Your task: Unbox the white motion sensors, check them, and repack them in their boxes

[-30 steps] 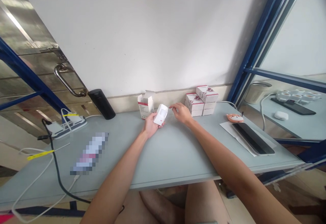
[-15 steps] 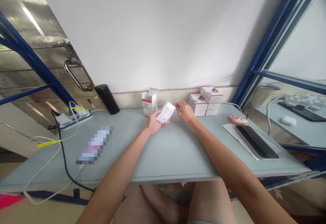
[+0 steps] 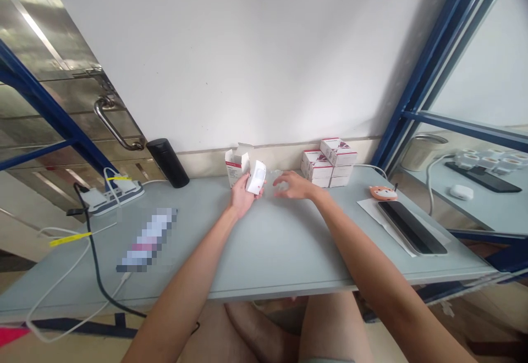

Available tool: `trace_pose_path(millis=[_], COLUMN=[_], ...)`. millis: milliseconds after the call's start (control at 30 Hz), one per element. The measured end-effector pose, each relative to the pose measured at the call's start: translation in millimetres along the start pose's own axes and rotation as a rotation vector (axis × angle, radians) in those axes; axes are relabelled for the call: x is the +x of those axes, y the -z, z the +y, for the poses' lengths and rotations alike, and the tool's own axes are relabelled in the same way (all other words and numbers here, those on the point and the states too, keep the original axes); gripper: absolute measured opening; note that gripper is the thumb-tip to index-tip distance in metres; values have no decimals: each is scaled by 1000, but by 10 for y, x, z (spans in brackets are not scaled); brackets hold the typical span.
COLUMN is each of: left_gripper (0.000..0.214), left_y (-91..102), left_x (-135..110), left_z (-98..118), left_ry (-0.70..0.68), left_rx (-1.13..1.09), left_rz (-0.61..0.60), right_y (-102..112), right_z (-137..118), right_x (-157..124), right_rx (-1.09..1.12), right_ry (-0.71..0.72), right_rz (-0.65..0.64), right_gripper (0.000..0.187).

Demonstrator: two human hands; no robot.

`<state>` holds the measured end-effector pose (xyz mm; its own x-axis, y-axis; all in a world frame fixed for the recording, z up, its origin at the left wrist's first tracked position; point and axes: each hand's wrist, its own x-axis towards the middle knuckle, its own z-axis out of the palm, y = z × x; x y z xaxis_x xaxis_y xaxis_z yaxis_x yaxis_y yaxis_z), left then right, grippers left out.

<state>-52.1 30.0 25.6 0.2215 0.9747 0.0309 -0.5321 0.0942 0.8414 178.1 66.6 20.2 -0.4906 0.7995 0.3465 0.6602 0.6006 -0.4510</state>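
Observation:
My left hand [image 3: 240, 195] is closed around a white motion sensor [image 3: 257, 177] with a curved lens window, held upright and slightly tilted above the table. My right hand [image 3: 296, 185] is to the right of the sensor, apart from it, with thumb and fingers spread. Around its fingertips is a faint, clear patch that looks like thin plastic [image 3: 275, 175]; I cannot tell whether the fingers touch it. Just behind my left hand stands an opened white and red carton [image 3: 236, 168], its flaps up.
Several closed white and red boxes [image 3: 329, 165] are stacked at the back right. A phone [image 3: 411, 227] lies on paper at right, near an orange animal-shaped item [image 3: 383, 192]. At left are a black cylinder [image 3: 168, 163], a power strip [image 3: 117, 198], cables and a blurred-out phone [image 3: 147, 240].
My right hand has opened from a pinch beside the sensor's top. The sensor has turned more upright and shifted slightly left with my left hand. The whole view has shifted a little.

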Motion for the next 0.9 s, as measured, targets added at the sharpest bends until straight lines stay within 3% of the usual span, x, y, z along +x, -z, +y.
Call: trace_pose_path(millis=[200,533,900], left_gripper=[46,47,66], left_y=[-18,-65,-7], left_x=[-27,-151,-61], left_z=[41,71,-70], left_ry=[52,240,118], left_rx=[42,169,263], left_rz=[-28,-158,-89], right_y=[-74,-13,-78], right_z=[-7,-48,-195], right_x=[17,101,142], right_rx=[-3,162,359], right_ry=[-72,-286,-198], right_rz=[-27,335,420], right_gripper=[6,18,22])
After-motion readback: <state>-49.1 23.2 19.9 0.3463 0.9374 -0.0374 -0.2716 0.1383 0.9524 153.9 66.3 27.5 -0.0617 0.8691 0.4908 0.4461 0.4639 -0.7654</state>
